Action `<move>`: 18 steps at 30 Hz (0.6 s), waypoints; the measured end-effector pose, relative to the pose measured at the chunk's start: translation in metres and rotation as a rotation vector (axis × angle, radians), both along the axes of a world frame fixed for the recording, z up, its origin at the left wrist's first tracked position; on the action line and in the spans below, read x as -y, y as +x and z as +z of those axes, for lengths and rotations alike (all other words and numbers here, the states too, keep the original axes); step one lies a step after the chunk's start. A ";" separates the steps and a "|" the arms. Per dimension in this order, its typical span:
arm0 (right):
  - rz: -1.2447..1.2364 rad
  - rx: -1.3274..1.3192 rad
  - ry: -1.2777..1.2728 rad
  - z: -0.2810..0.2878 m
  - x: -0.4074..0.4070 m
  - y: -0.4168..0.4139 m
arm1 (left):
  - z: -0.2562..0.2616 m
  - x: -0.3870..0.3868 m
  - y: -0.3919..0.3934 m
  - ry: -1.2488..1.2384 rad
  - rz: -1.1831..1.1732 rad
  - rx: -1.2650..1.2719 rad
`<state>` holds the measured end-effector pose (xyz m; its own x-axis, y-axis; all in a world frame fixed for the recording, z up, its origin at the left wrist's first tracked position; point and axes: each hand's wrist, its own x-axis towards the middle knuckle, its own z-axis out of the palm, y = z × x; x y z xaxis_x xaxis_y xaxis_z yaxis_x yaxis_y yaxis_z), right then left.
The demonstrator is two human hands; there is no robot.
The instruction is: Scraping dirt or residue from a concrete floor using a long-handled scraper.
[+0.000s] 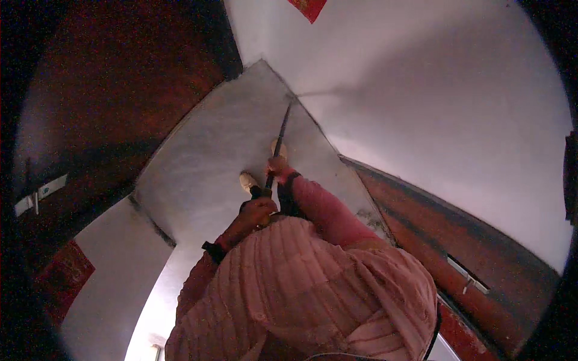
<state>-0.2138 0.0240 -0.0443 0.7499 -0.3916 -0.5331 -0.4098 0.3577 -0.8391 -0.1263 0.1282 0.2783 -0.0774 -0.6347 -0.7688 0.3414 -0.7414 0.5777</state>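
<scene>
A long dark pole (282,134) slants away from my body, and its far end meets the grey floor close to the foot of the white wall. What is fixed at that far end is too small and dim to tell. My left hand (260,211) grips the upper end of the pole near my waist. Farther down, my right hand (276,166) is closed around the shaft. A dark band sits on each wrist. Below the hands show two light shoes, one of them (248,181) left of the pole and the other partly behind it.
The grey floor (203,140) narrows to a far corner. A white wall (433,99) runs along the right, with a brown door (415,225) and its handle (469,276) nearer me. Another brown door (122,81) with a handle plate (49,188) stands left, beside a white wall (117,230).
</scene>
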 end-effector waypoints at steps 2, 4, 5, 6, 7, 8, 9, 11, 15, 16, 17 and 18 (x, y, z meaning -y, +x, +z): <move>0.069 0.037 0.072 -0.012 0.018 0.010 | 0.011 0.014 0.011 0.035 0.018 0.025; 0.015 -0.014 0.380 -0.021 0.016 0.014 | 0.021 0.023 0.022 -0.030 0.054 0.054; 0.195 0.024 -0.033 -0.024 0.011 0.015 | 0.024 0.026 0.024 -0.053 0.070 0.066; 0.325 -0.016 -0.281 -0.026 0.005 0.015 | 0.026 0.027 0.026 -0.054 0.071 0.065; 0.363 0.064 -0.442 -0.026 0.001 0.015 | 0.028 0.028 0.026 -0.052 0.065 0.068; 0.260 0.124 -0.295 -0.025 -0.003 0.015 | 0.028 0.028 0.025 -0.040 0.057 0.069; 0.212 0.090 -0.160 -0.022 -0.002 0.016 | 0.027 0.029 0.023 -0.032 0.051 0.067; 0.258 0.164 -0.326 -0.011 0.006 0.019 | 0.023 0.028 0.021 -0.023 0.055 0.059; 0.130 0.151 -0.189 0.031 0.034 0.037 | 0.017 0.026 0.022 -0.035 0.067 0.076; 0.110 0.190 -0.095 0.045 0.032 0.037 | 0.017 0.025 0.024 -0.037 0.070 0.082; 0.014 0.237 0.050 0.061 0.028 0.037 | 0.018 0.024 0.025 -0.045 0.073 0.082; -0.082 0.219 0.241 0.075 0.022 0.036 | 0.018 0.022 0.027 -0.045 0.074 0.073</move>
<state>-0.1777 0.0023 0.0303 0.8279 -0.3382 -0.4474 -0.1905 0.5808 -0.7914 -0.0993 0.1058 0.2967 0.0262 -0.6710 -0.7410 0.3501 -0.6881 0.6355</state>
